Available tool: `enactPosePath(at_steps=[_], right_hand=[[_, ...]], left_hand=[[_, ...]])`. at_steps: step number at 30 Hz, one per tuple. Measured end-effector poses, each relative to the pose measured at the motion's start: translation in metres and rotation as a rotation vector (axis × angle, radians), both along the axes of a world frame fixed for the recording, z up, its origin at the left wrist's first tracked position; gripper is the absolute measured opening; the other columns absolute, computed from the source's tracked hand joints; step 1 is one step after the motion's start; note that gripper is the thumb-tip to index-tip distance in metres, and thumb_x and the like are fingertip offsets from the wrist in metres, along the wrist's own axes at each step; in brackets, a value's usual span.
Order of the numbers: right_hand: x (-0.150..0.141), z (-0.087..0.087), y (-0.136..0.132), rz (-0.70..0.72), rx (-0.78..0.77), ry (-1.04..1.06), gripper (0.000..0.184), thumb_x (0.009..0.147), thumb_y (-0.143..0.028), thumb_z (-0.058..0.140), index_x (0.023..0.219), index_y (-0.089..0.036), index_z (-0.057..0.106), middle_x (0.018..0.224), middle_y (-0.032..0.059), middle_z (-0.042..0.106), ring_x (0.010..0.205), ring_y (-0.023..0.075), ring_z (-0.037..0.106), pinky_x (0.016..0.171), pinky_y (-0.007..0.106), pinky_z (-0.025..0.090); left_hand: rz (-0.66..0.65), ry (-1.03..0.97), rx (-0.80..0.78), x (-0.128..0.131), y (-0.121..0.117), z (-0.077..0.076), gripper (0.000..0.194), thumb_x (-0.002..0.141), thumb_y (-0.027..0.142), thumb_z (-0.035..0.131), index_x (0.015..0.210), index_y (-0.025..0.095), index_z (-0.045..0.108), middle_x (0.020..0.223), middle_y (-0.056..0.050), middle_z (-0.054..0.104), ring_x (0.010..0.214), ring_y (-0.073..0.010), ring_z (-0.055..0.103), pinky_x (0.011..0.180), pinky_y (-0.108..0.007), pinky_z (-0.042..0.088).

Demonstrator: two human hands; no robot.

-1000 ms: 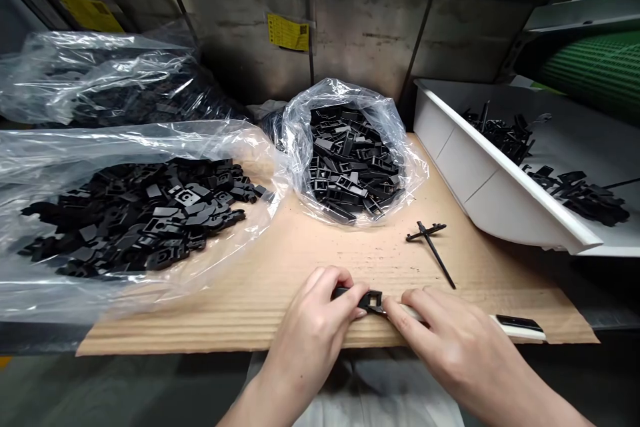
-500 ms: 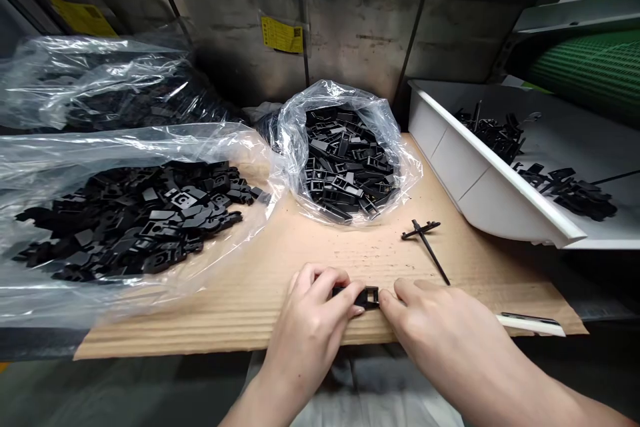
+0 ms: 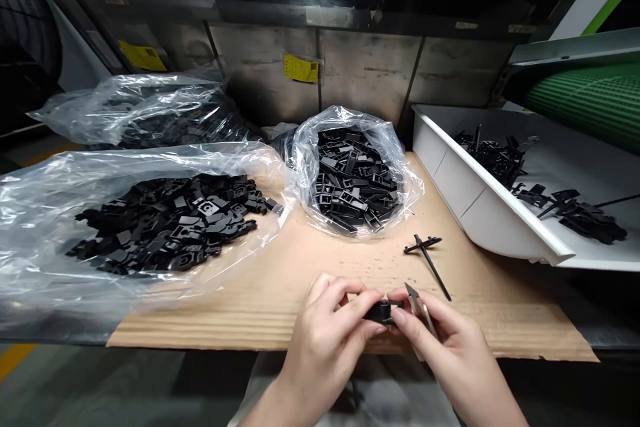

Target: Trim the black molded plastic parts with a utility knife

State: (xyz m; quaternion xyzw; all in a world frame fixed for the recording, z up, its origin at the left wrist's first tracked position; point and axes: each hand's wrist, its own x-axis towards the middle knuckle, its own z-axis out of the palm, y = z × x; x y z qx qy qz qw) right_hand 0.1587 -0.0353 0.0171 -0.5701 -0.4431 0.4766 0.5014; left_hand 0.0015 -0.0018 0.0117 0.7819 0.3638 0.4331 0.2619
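My left hand (image 3: 335, 327) pinches a small black plastic part (image 3: 381, 311) between thumb and fingers, near the front edge of the cardboard. Against the part's right end rest the thumb and a fingertip of my right hand (image 3: 445, 337). That same hand is closed around a utility knife (image 3: 424, 315), its pointed blade sticking up past the fingers; most of the handle is hidden. A black cross-shaped plastic piece with a long stem (image 3: 427, 264) lies beyond my right hand.
At left, a clear plastic bag (image 3: 35, 207) holds a heap of black parts (image 3: 175, 223). A second open bag (image 3: 306, 147) of black clips stands at centre back. The white tray (image 3: 475, 197) on the right contains black pieces. Everything rests around a cardboard sheet (image 3: 240, 327).
The utility knife has left the cardboard at right and is in my right hand. The black part has been lifted and turned. My view has shifted slightly left and up.
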Motion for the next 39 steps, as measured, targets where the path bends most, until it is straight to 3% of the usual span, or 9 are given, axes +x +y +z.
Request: enactPosePath(at_steps=[5,7,10,12,15,18,23,30,39], right_hand=[[-0.019,-0.01,0.002,0.119,-0.135,0.432,0.035,0.066,-0.048,0.067,0.081,-0.017,0.06,0.047,-0.0067,0.049,0.034,0.001,0.032,0.037,0.015,0.022],[-0.027,-0.012,0.001,0.164,-0.153,0.456,0.044,0.063,-0.056,0.066,0.082,-0.017,0.058,0.04,-0.0084,0.044,0.031,0.001,0.029,0.036,0.015,0.019],[-0.027,-0.016,0.0,0.165,-0.176,0.448,0.05,0.063,-0.056,0.066,0.094,-0.018,0.057,0.04,-0.01,0.042,0.032,0.0022,0.032,0.035,0.015,0.022],[-0.018,-0.018,0.001,0.145,-0.134,0.205,0.042,0.073,-0.051,0.059,0.103,-0.021,0.055,0.058,-0.0039,0.056,0.039,0.0043,0.042,0.037,0.015,0.029],[-0.002,-0.02,0.005,0.135,0.147,-0.711,0.03,0.088,-0.034,0.038,0.112,-0.023,0.053,0.09,0.0051,0.064,0.064,0.0135,0.06,0.049,0.021,0.043],[0.0,-0.019,0.011,0.109,0.288,-1.315,0.031,0.084,-0.017,0.042,0.111,-0.019,0.055,0.086,0.0071,0.063,0.072,0.0215,0.062,0.054,0.028,0.045],[-0.016,-0.011,0.019,0.095,0.211,-1.475,0.035,0.071,-0.005,0.057,0.103,-0.019,0.06,0.075,0.0034,0.06,0.068,0.0198,0.058,0.05,0.026,0.041],[-0.004,-0.01,0.015,0.097,0.202,-1.472,0.03,0.078,-0.011,0.053,0.105,-0.024,0.056,0.077,0.0002,0.06,0.068,0.0155,0.06,0.054,0.024,0.042],[0.023,-0.032,0.012,0.023,0.333,-1.547,0.029,0.085,-0.023,0.034,0.107,-0.026,0.054,0.082,-0.0003,0.063,0.055,0.0147,0.063,0.038,0.025,0.038]], left_hand=[[-0.047,-0.337,-0.307,-0.004,0.0,0.011,0.021,0.075,0.034,0.065,0.092,0.023,0.069,0.083,-0.006,0.061,0.082,-0.0217,0.058,0.074,-0.035,0.05],[-0.137,-0.413,-0.408,-0.004,0.001,0.015,0.023,0.072,0.04,0.066,0.085,0.022,0.072,0.089,-0.007,0.061,0.086,-0.0229,0.059,0.077,-0.036,0.049],[-0.213,-0.433,-0.448,-0.005,0.002,0.017,0.019,0.073,0.032,0.067,0.087,0.021,0.071,0.096,-0.007,0.064,0.092,-0.0235,0.059,0.081,-0.034,0.049],[-0.143,-0.375,-0.424,-0.006,0.002,0.015,0.016,0.075,0.023,0.066,0.09,0.019,0.069,0.094,-0.007,0.067,0.092,-0.0228,0.06,0.081,-0.032,0.049],[0.029,-0.242,-0.438,-0.01,0.003,0.007,0.017,0.076,0.018,0.063,0.092,0.017,0.068,0.091,-0.007,0.069,0.085,-0.021,0.063,0.075,-0.028,0.05],[0.161,-0.206,-0.373,-0.015,0.007,-0.001,0.015,0.076,0.019,0.063,0.091,0.02,0.066,0.09,-0.003,0.067,0.081,-0.0178,0.062,0.073,-0.024,0.05],[0.121,-0.035,-0.21,-0.023,0.014,-0.004,0.011,0.08,0.016,0.058,0.086,0.023,0.064,0.084,0.002,0.062,0.076,-0.0125,0.06,0.065,-0.016,0.047],[0.022,0.286,0.139,-0.009,0.017,-0.011,0.016,0.087,0.014,0.045,0.097,0.016,0.057,0.085,-0.006,0.064,0.076,-0.0185,0.059,0.069,-0.03,0.046],[0.13,0.523,0.169,0.005,0.01,-0.01,0.016,0.084,0.012,0.045,0.086,0.016,0.06,0.083,-0.006,0.06,0.076,-0.021,0.051,0.066,-0.035,0.044]])
